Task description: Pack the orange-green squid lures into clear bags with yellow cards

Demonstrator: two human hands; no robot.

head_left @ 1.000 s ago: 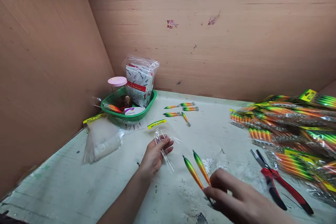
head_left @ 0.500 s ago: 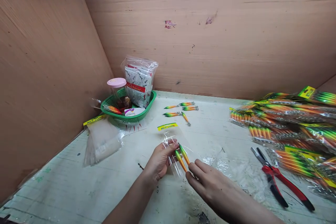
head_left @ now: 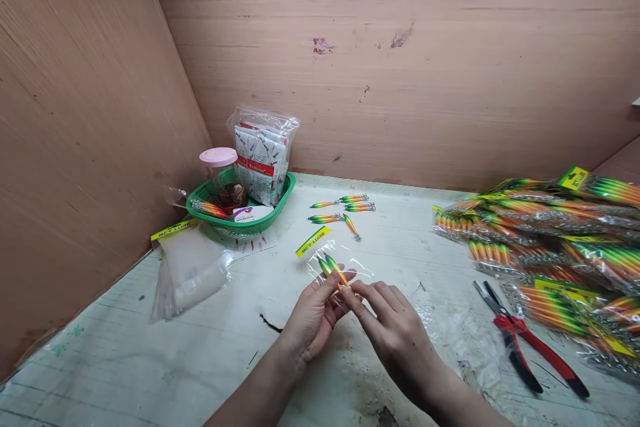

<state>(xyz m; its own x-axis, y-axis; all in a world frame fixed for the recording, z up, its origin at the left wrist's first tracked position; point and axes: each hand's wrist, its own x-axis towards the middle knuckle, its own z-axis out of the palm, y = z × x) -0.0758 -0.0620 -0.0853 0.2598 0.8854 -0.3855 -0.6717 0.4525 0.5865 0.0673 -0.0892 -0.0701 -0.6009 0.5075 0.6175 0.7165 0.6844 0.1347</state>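
My left hand [head_left: 313, 317] pinches the open end of a clear plastic bag [head_left: 345, 263] with a yellow header label [head_left: 312, 241]. Two green-to-orange fishing lures [head_left: 333, 267] sit inside the bag, tips toward the label. My right hand [head_left: 395, 330] pinches the rear ends of these lures at the bag's mouth, fingertips touching those of the left hand. Both hands hover just above the table near its middle.
Several loose lures [head_left: 340, 208] lie beyond the hands. A green basket [head_left: 280, 203] with a pink-lidded jar and a packet stands at back left, a stack of empty bags [head_left: 187, 267] beside it. Packed lure bags [head_left: 545, 233] pile at right; red pliers [head_left: 525, 340] lie near them.
My right hand carried the two lures left from the table's front and slid them into the bag that my left hand holds. The bag's label end has swung left.
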